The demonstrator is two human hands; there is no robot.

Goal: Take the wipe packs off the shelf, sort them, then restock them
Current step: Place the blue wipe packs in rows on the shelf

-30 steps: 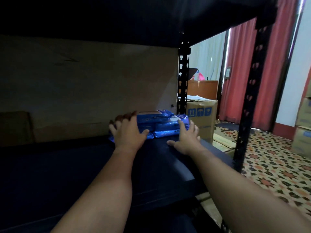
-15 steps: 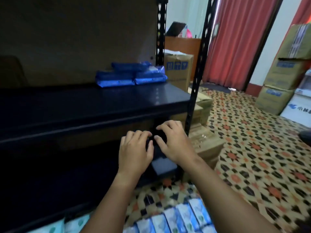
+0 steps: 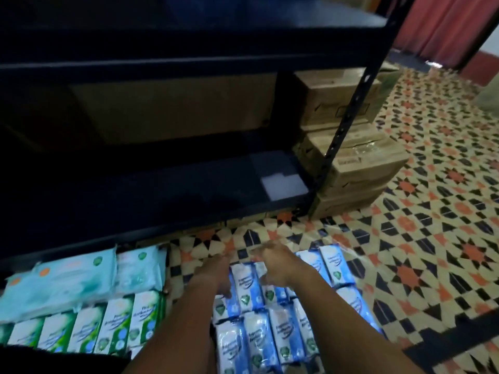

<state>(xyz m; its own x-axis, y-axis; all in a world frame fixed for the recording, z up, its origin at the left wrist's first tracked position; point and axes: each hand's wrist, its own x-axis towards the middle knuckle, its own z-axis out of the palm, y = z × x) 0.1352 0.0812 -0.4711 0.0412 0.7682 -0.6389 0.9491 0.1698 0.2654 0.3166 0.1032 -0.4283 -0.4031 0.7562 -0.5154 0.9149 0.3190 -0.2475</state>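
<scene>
Wipe packs in blue wrap (image 3: 272,314) lie in rows on the tiled floor (image 3: 432,211), directly under both hands. Left hand (image 3: 216,273) and right hand (image 3: 280,268) reach down onto the top row; motion blur hides the fingers, so cannot tell whether either grip is clenched on a pack or released. Left of the left hand: green packs (image 3: 89,327) in a row, pale mint packs (image 3: 81,273) above them. Colours are grouped apart, likely so each kind restocks together. Black shelf (image 3: 189,60) stands beyond the hands, its lower tiers dark. Cardboard boxes (image 3: 359,168) sit beyond the right hand.
</scene>
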